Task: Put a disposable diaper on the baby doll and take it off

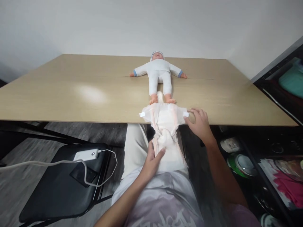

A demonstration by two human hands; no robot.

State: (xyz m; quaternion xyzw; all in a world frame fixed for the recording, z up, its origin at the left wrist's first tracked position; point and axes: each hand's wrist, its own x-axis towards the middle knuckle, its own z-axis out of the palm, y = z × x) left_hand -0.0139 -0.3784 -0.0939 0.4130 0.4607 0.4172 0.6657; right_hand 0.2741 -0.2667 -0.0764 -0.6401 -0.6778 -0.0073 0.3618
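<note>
An unfolded white diaper (163, 115) with pinkish ruffled edges hangs over the table's front edge, its upper end on the tabletop and its lower end over my lap. My left hand (152, 159) grips the lower part at its left side, thumb on top and fingers underneath. At the upper right corner, my right hand (199, 123) holds the side wing by its white tab, between thumb and fingers. Just beyond the diaper a baby doll (159, 71) lies on its back, arms spread, in a white outfit with blue cuffs, feet towards me.
The wooden table (94, 78) reaches back to a pale wall. At the lower left, a black chair (59, 186) carries a white power bank (86, 154) with a cable and a dark phone-like object (82, 173). A dark shelf (265, 189) with containers and cloth stands at right.
</note>
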